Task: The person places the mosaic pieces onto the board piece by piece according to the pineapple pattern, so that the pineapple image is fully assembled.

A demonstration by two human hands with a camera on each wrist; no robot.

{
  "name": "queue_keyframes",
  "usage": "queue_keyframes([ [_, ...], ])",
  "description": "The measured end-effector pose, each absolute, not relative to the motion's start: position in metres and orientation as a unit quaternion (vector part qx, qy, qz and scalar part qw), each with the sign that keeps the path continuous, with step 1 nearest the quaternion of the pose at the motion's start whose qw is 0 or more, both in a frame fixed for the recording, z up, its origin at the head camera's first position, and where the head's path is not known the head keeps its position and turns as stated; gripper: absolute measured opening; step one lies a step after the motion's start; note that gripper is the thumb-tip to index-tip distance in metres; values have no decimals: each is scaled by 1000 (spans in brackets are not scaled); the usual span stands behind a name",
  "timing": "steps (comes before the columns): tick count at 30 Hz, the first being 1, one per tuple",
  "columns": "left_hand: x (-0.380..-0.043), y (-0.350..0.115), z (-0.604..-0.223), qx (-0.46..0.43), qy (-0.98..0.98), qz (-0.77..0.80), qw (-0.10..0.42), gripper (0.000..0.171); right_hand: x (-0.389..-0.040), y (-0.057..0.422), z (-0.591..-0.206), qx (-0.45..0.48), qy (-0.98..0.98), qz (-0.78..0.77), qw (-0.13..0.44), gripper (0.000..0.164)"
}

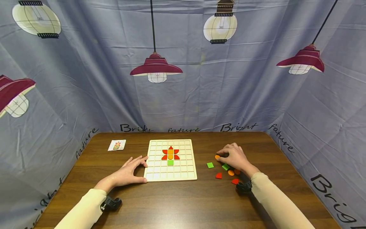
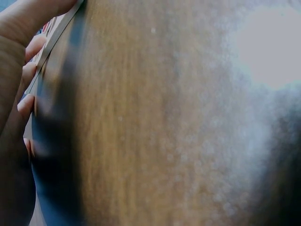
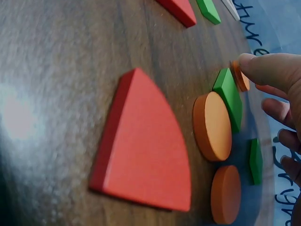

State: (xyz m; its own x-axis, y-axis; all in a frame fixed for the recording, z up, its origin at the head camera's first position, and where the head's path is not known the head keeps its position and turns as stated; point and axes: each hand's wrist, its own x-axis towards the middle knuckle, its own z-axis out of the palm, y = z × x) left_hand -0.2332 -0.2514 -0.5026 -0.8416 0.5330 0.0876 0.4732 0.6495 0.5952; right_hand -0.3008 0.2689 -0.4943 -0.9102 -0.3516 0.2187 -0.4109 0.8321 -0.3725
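A pale gridded board [image 1: 183,173] lies on the table, with a figure of red, orange and green pieces at its middle. At the board's left edge, my left hand [image 1: 128,171] touches it with spread fingers and thumb; the left wrist view shows the thumb [image 2: 35,19] along the edge. To the board's right, my right hand [image 1: 235,157] pinches an orange disc [image 1: 217,157] close to the tabletop. Under and around this hand lie green squares [image 1: 210,165], orange discs [image 1: 231,173] and red quarter-round pieces [image 1: 218,175]. A large red piece [image 3: 143,146] fills the right wrist view's middle.
A small printed card [image 1: 117,145] with a coloured flower pattern lies at the back left of the brown wooden table [image 1: 171,206]. Grey-blue curtains [image 1: 183,105] with printed lamps hang behind and beside the table. Each wrist wears a black strap device [image 1: 111,203].
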Motion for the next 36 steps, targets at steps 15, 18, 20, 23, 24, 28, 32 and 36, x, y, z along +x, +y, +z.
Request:
queue_keyframes([
  [15,-233,-250,-503,276,909,309,49,50,-303,272,-501,191,-952,231,57,21],
  [18,-233,-250,-503,277,910,305,48,51,-303,273,-502,190,-952,235,56,21],
  [20,-233,-250,-503,276,911,304,47,51,-304,273,-503,191,-951,236,54,20],
  [23,-232,-250,-502,275,911,305,49,52,-304,273,-503,191,-951,235,53,20],
  [24,-232,-250,-502,275,911,305,49,52,-304,273,-503,192,-952,234,53,19],
  [28,-232,-250,-502,275,910,307,50,52,-305,273,-503,194,-953,224,59,17],
  [32,-232,-250,-502,276,909,308,49,52,-306,271,-503,205,-953,209,73,14],
  [36,-232,-250,-503,279,908,310,49,52,-307,270,-503,217,-952,198,82,12],
])
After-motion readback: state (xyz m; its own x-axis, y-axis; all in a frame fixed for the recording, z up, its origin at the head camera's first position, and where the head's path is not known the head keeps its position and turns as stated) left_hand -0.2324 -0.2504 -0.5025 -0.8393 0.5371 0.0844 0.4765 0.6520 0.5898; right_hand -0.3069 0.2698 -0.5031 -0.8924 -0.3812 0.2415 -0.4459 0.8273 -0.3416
